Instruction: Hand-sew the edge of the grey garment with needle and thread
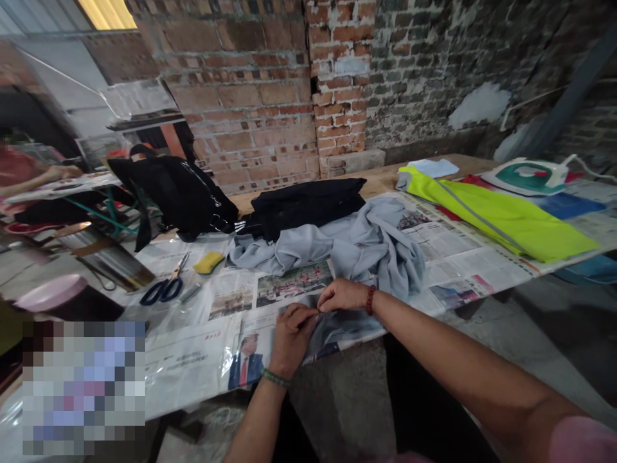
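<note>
Grey cloth (376,247) spread in loose folds over the middle of the counter (383,184), a part of it or a second grey piece lying at the near edge, under the hands; the join is hidden. Left grip (292,328), green bracelet (276,378) at the wrist: fingers closed on the cloth at the near edge. Right grip (346,297), red bracelet (371,300): thumb and fingertips pinched together, meeting the left fingertips; what sits between them is too small to tell.

Newspaper (183,376) covers much of the top. Black cloth (308,204) just beyond the grey, toward the far edge; black bag (176,193) at the far left corner. Near the left edge: yellow sponge (208,262), scissors (176,274), metal flask (108,254). Toward the right edge: fluorescent yellow cloth (506,215), with an iron (530,177) behind it.
</note>
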`<state>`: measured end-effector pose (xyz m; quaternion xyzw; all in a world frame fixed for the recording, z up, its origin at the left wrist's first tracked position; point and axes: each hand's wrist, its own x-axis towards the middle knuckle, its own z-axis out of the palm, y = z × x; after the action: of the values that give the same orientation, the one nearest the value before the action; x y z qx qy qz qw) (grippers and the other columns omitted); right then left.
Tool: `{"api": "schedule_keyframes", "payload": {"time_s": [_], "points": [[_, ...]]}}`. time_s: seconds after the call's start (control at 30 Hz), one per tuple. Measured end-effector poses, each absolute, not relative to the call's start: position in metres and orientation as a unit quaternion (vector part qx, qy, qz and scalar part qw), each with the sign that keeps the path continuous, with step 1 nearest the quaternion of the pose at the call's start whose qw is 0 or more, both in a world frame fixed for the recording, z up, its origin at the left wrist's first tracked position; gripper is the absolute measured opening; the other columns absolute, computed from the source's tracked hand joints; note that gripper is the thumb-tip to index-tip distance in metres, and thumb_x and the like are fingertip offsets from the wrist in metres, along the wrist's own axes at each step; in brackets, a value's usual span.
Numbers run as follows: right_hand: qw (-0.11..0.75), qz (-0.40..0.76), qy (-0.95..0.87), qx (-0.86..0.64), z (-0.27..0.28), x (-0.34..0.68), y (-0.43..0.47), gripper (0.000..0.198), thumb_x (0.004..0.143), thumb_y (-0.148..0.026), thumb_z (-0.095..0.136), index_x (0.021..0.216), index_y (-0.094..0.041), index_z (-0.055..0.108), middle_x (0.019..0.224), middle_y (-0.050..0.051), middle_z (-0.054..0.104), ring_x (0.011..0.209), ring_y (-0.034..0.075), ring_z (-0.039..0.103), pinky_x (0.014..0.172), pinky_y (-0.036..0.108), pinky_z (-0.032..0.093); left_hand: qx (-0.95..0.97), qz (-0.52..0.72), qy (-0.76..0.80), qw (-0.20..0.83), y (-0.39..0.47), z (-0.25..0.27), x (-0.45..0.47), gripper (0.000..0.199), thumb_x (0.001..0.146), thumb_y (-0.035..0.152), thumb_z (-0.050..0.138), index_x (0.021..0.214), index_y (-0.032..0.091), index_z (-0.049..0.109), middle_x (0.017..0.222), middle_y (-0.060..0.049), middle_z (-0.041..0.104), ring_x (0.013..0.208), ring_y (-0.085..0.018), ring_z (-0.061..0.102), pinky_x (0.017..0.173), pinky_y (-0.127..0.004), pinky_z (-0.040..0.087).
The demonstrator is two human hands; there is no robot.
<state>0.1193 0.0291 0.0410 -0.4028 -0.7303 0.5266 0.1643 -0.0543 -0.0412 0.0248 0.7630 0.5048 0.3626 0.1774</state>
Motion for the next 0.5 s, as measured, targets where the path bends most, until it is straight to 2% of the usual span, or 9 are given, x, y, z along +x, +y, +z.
{"api": "schedule_keyframes", "payload": {"time_s": [0.13,0.37,0.5], "points": [[0.225,0.58,-0.659,-0.424,0.04,0.11,0.024,0.007,0.07,-0.014,0.056,0.068,-0.014,0.063,0.052,-0.005,0.055,0.047,0.006,0.045,0.049,0.018,0.035,0.752,0.333,0.536,0.19,-0.041,0.026,-0.054,0.012,0.079,0.023,0.052,0.079,0.022,0.064,0.08,0.0,0.067,0.077,-0.015,0.06,0.073,-0.028,0.043],[0.353,0.633,-0.516,-0.456,0.04,0.098,0.018,0.014,0.075,-0.009,0.05,0.062,-0.014,0.052,0.051,-0.003,0.057,0.048,0.006,0.05,0.053,0.018,0.04,0.737,0.322,0.552,0.222,-0.039,0.028,-0.054,0.014,0.082,0.026,0.045,0.079,0.022,0.058,0.072,0.002,0.063,0.067,-0.013,0.057,0.062,-0.023,0.041],[0.385,0.659,-0.464,-0.45,0.043,0.102,0.022,0.017,0.078,-0.01,0.045,0.062,-0.015,0.047,0.05,-0.004,0.056,0.046,0.007,0.052,0.055,0.021,0.044,0.733,0.33,0.548,0.231,-0.041,0.03,-0.056,0.016,0.081,0.029,0.045,0.078,0.021,0.057,0.072,0.002,0.061,0.068,-0.014,0.055,0.062,-0.023,0.041]]}}
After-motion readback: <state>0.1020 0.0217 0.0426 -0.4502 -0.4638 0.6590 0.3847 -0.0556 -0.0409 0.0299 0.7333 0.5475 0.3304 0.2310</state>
